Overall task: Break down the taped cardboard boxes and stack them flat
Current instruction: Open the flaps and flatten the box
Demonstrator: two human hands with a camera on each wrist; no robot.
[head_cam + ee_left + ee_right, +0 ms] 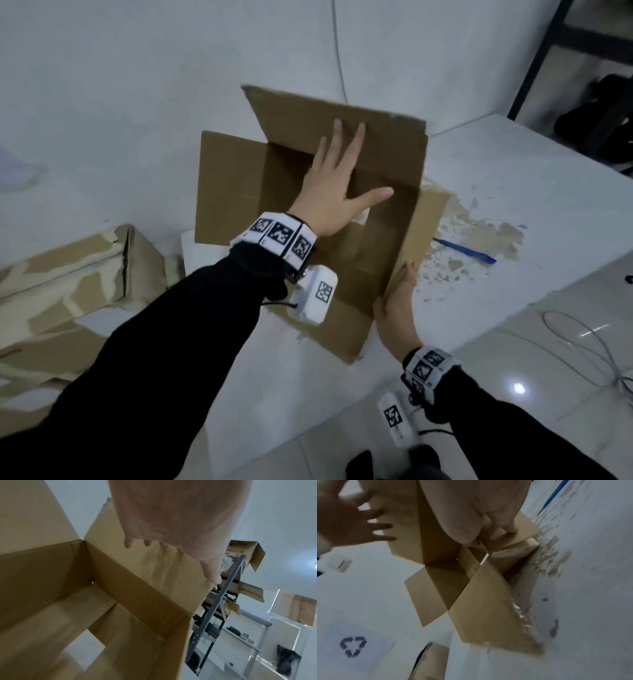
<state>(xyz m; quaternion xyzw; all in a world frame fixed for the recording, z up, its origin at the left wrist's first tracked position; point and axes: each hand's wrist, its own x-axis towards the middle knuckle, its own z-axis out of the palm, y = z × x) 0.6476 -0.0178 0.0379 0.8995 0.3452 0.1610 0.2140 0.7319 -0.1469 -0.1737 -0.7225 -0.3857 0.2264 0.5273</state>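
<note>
An open brown cardboard box (233, 185) stands on the white table (513, 164) with its top flaps spread outward. Through a gap in its bottom the table shows. My left hand (342, 178) hovers over the opening with straight, spread fingers that reach towards the far flap (154, 561); whether they touch it I cannot tell. My right hand (397, 308) grips the box's near right wall, thumb inside and fingers outside (510, 526). Clear tape remnants cling to one flap edge (520, 616).
Flattened cardboard with tan tape (61, 284) lies at the left. A blue pen (462, 251) rests on a scuffed patch right of the box. A white piece with a recycling mark (353, 646) sits beside the box. Cables (589, 346) trail on the floor; dark shelving (223, 595) stands behind.
</note>
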